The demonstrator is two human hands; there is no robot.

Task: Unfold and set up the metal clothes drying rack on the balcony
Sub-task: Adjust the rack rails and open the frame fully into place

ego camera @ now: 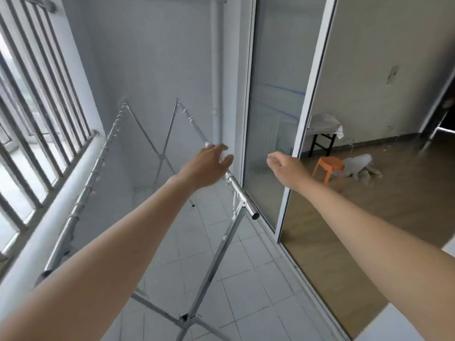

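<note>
The metal drying rack (216, 252) stands on the balcony's white tile floor with its X-shaped legs crossed at both ends. It has two long top rails: the left rail (91, 178) runs beside the railing, the right rail (242, 195) beside the glass door. My left hand (206, 166) hovers just over the right rail with fingers spread and holds nothing. My right hand (283, 166) floats right of that rail, in front of the glass door, fingers loosely curled and empty.
A barred window and white balcony railing (49, 193) line the left. The sliding glass door (275, 119) stands open on the right, its frame close to the rack. Inside the room are an orange stool (328, 166), a bag and a small table.
</note>
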